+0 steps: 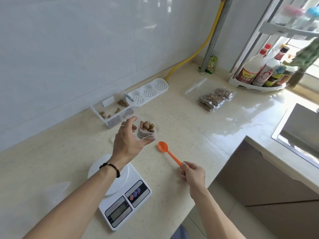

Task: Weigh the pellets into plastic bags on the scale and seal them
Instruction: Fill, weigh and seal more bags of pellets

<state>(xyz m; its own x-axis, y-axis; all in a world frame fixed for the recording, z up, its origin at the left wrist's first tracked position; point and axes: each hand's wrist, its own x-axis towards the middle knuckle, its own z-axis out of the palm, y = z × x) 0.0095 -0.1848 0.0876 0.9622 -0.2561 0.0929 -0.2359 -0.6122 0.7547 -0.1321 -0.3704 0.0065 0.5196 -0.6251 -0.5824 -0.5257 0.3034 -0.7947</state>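
Note:
My left hand (128, 140) grips a small clear plastic bag (146, 131) filled with brown pellets, held above the counter beyond the scale. The white digital scale (124, 197) sits near the front edge under my left forearm, its platform bare. My right hand (193, 175) pinches the handle end of an orange spoon (168, 151), whose empty bowl points toward the bag. A clear plastic box (112, 109) with a few loose pellets stands against the wall. Several filled, sealed bags (214, 99) lie at the back right.
A white perforated lid (148, 92) leans beside the box. An empty clear bag (195, 87) lies near the filled ones. A rack of sauce bottles (262, 71) stands at the far right, a yellow hose (198, 52) runs along the wall, and a hob (298, 128) sits at right.

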